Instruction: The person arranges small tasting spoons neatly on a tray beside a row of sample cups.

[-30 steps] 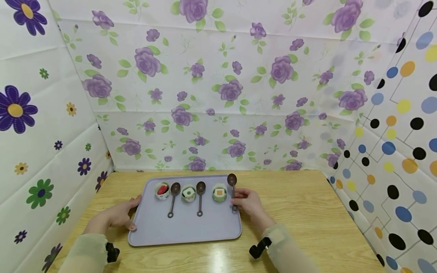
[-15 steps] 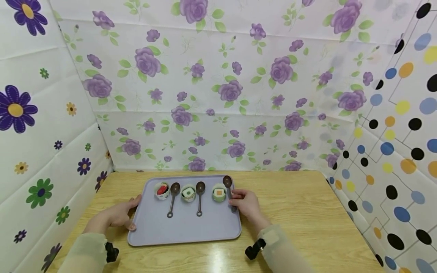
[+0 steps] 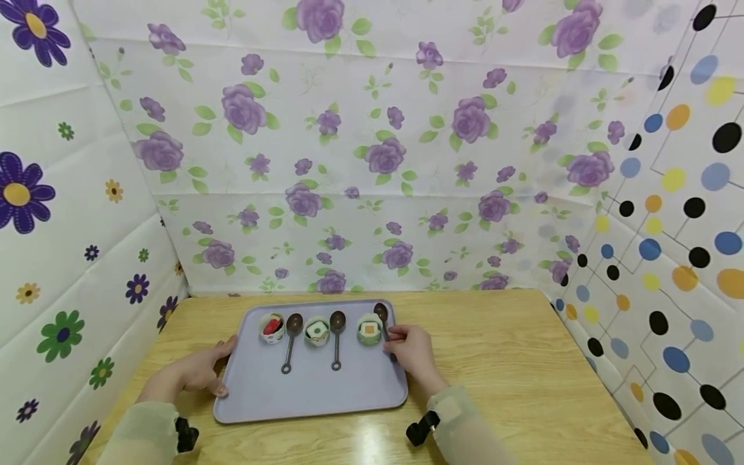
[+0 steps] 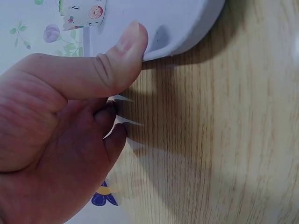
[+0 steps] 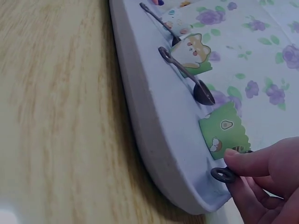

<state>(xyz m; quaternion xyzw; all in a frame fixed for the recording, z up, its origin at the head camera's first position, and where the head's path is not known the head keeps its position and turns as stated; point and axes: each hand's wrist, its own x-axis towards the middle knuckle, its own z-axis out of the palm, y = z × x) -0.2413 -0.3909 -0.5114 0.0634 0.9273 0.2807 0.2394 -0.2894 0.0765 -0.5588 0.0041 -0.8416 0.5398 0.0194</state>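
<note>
My left hand touches the left side of a lilac tray, its thumb against the rim in the left wrist view. At the tray's right end, my right hand pinches the handle of a dark brown spoon between thumb and fingers. The ring end of that handle pokes out from the pinch in the right wrist view. Left of this spoon stands a green paper cup with a white and orange square piece inside. The spoon's bowl lies close beside the cup.
Two more brown spoons, one left and one right, lie on the tray beside a middle cup holding a white and green piece. Another cup holds a red piece. Wooden table surrounds the tray; patterned cloth walls stand behind.
My right hand has moved left with its spoon, bringing the spoon from the tray's right edge inward, nearer the green cup. The left hand stays at the tray's side.
</note>
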